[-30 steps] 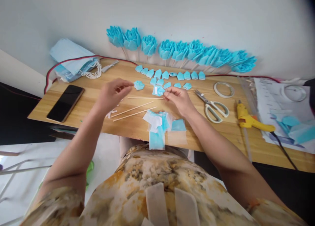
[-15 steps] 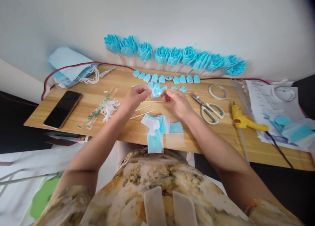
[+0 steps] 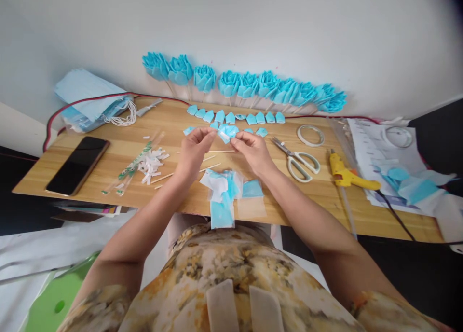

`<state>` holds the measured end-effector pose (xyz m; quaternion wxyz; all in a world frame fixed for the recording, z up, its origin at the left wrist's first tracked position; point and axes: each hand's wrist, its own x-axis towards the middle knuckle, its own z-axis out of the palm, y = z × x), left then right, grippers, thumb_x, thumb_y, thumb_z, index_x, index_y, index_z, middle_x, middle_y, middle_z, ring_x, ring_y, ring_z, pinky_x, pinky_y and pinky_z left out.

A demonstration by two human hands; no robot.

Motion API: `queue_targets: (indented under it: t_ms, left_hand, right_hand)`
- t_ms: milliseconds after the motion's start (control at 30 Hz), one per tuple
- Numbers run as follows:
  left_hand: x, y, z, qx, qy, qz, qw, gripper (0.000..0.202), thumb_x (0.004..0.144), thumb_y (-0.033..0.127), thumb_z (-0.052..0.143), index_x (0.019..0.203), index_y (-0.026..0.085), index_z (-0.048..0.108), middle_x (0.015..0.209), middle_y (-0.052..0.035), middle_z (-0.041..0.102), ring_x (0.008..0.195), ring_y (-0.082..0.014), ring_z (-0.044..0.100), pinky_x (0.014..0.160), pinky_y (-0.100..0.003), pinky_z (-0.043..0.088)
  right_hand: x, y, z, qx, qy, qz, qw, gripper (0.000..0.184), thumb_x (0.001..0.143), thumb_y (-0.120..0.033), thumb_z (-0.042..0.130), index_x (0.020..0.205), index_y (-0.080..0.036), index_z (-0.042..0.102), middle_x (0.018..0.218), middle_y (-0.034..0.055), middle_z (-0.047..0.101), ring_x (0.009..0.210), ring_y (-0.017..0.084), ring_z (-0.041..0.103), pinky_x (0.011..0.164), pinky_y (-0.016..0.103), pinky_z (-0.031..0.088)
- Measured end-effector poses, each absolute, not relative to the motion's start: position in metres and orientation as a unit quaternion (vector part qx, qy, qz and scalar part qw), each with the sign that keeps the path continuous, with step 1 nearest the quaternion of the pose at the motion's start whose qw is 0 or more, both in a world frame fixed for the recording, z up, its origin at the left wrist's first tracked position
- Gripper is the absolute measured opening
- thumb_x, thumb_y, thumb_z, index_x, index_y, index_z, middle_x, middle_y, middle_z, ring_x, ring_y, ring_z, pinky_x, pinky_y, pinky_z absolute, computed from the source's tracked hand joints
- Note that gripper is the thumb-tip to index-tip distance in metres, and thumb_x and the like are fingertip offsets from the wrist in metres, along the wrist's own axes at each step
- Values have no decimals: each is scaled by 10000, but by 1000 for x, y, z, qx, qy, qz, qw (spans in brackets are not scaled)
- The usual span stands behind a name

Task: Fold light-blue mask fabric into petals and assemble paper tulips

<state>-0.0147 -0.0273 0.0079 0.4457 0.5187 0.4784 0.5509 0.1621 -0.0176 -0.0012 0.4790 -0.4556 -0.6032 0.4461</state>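
My left hand point(image 3: 193, 148) and my right hand point(image 3: 253, 151) meet above the wooden table point(image 3: 108, 151), both pinching a small light-blue folded piece point(image 3: 226, 131) between their fingertips. Thin wooden sticks point(image 3: 210, 159) lie on the table just under the hands. A row of blue folded petals point(image 3: 235, 117) lies beyond the hands. In front of me, near the table edge, sits a heap of blue and white cut fabric pieces point(image 3: 224, 192).
Blue flowers on sticks point(image 3: 246, 83) lean on the wall. Scissors point(image 3: 298, 158), a tape ring point(image 3: 310, 135) and a yellow glue gun point(image 3: 349, 176) lie to the right. At left are a black phone point(image 3: 77, 164), white scraps point(image 3: 148, 160) and a face-mask stack point(image 3: 90, 100).
My left hand came in from the left with a blue piece and joined my right hand; both now hold it together. The view shifted slightly leftward.
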Motion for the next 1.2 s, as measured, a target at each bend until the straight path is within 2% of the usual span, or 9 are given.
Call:
queue_targets:
  t_ms: [100, 233, 400, 600, 800, 1033, 1200]
  left_hand:
    - [-14, -38, 13, 586, 490, 558, 326, 53, 860, 229, 661, 810, 210, 668, 707, 16, 605, 628, -108, 510, 630, -266, 419]
    - [-9, -47, 11, 687, 489, 505, 184, 96, 865, 181, 637, 804, 217, 701, 668, 14, 563, 674, -140, 535, 691, -299, 423]
    - [-6, -44, 1, 701, 501, 495, 115, 86, 886, 211, 643, 849, 215, 721, 658, 14, 539, 675, -153, 535, 715, -316, 414]
    - [-6, -41, -4, 708, 504, 485, 95, 70, 887, 214, 663, 874, 203, 731, 649, 23, 536, 658, -142, 525, 700, -302, 399]
    - [-7, -40, -6, 709, 503, 485, 103, 98, 870, 189, 650, 862, 188, 748, 633, 26, 521, 627, -131, 500, 668, -292, 389]
    - [-7, -44, -4, 688, 519, 480, 165, 155, 857, 173, 615, 881, 184, 767, 639, 24, 522, 633, -120, 502, 644, -271, 393]
    - [-7, -45, -3, 657, 516, 495, 237, 168, 862, 213, 614, 873, 167, 775, 695, 1, 634, 615, -107, 512, 627, -264, 401]
  right_hand:
    - [162, -18, -2, -463, -615, 420, 480, 247, 801, -387, 658, 656, -206, 571, 652, -36, 538, 636, 110, 448, 636, 272, 355]
    - [160, -22, -1, -463, -635, 392, 479, 222, 793, -374, 659, 666, -205, 591, 651, -35, 534, 615, 108, 437, 610, 274, 348]
    - [157, -25, 2, -462, -656, 364, 473, 207, 788, -356, 641, 654, -209, 583, 617, -39, 518, 588, 107, 420, 603, 274, 369]
    - [156, -26, 3, -458, -677, 338, 467, 192, 780, -330, 617, 649, -212, 540, 611, -39, 509, 575, 102, 412, 585, 259, 371]
    - [157, -27, 0, -442, -709, 289, 468, 135, 798, -254, 597, 676, -210, 563, 639, -26, 556, 603, 111, 479, 627, 261, 405]
    - [156, -27, -1, -443, -725, 263, 457, 135, 819, -252, 589, 693, -218, 554, 671, -17, 587, 626, 121, 498, 657, 264, 425]
    - [156, -28, 0, -447, -720, 273, 456, 137, 817, -251, 588, 690, -217, 547, 659, -18, 579, 619, 120, 493, 646, 261, 419]
